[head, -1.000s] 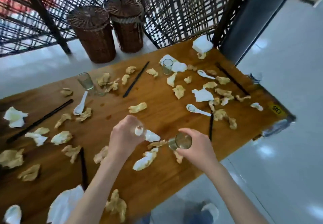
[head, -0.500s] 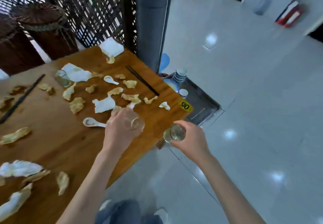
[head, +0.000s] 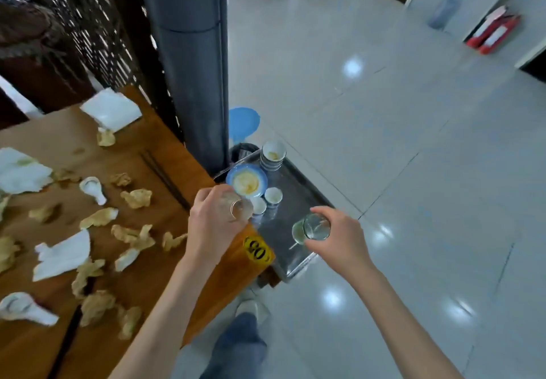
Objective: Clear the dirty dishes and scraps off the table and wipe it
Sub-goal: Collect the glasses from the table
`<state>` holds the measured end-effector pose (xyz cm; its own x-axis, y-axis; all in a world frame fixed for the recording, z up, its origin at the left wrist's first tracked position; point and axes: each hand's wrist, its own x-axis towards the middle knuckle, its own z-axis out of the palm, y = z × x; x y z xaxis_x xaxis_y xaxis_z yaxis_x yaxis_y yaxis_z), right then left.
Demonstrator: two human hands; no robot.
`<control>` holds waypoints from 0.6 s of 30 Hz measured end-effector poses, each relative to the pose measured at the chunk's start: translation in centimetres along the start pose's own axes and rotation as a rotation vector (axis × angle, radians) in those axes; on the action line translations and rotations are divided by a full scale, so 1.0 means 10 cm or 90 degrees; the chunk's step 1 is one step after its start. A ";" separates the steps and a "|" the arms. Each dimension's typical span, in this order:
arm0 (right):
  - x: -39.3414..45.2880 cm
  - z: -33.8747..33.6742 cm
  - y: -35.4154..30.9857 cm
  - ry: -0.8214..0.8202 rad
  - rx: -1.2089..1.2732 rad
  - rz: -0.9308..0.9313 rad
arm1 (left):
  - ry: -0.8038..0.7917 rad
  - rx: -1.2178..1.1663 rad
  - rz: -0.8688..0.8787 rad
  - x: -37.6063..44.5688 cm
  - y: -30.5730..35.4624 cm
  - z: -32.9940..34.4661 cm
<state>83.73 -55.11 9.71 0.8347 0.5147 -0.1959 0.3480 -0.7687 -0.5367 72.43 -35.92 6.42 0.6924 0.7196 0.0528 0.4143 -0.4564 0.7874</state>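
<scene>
Yellow round sticker [head: 257, 251] at the corner of the wooden table [head: 153, 154], printed "03" in black, read upside down from here. No other legible writing. Left hand [head: 214, 221] curled around a clear glass [head: 238, 209] over the table's corner; glass mostly hidden by fingers, contents unclear. Right hand [head: 335, 238] wrapped around a second glass [head: 312, 229] above the metal tray [head: 295, 198] beside the table. On the tray: blue-rimmed plate [head: 247, 183] with yellowish residue, stacked bowls [head: 273, 155], small cups [head: 273, 196]. Strewn across the table: food scraps [head: 136, 197], crumpled napkins [head: 111, 109], white spoons [head: 93, 189], dark chopsticks [head: 164, 176]. Table's left part cut off by the frame. Red objects [head: 492, 31] at far right blurred, unidentifiable.
</scene>
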 end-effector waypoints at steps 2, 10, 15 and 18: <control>0.32 -0.09 0.10 -0.002 0.005 0.001 | 0.010 -0.013 -0.004 0.26 0.12 0.19; 1.52 -0.14 0.48 -0.064 -0.006 -0.002 | 0.026 0.022 -0.068 1.00 0.29 0.94; 2.29 -0.01 0.70 -0.138 -0.031 -0.048 | 0.050 0.042 -0.170 1.26 0.25 1.54; 2.76 0.13 0.89 -0.182 -0.056 -0.089 | 0.079 0.042 -0.239 1.45 0.17 1.93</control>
<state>109.35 -47.27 -1.52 0.6266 0.6940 -0.3545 0.4968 -0.7062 -0.5045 94.58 -36.34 -3.34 0.4104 0.8987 -0.1548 0.6655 -0.1791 0.7246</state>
